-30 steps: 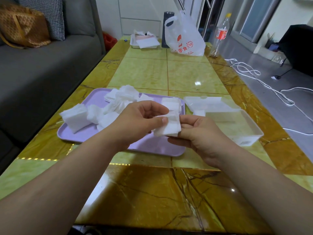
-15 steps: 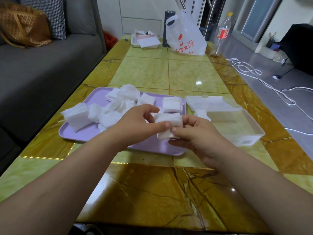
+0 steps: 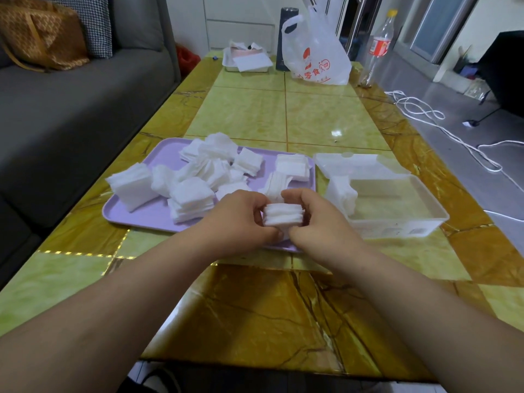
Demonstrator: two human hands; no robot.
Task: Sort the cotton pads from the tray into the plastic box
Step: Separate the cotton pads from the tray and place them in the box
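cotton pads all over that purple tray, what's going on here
A person is sorting: the left hand and the right hand together pinch a small stack of white square cotton pads over the near part of the purple plastic tray. Many loose piles lie on the tray. The clear plastic box to its right holds just one bundle at its left end, so most of the job is left.

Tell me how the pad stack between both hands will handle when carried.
Probably light and soft: the stack shows loose, uneven layers. Likely to splay or shed pads unless pinched from both sides, as left hand and right hand do now.
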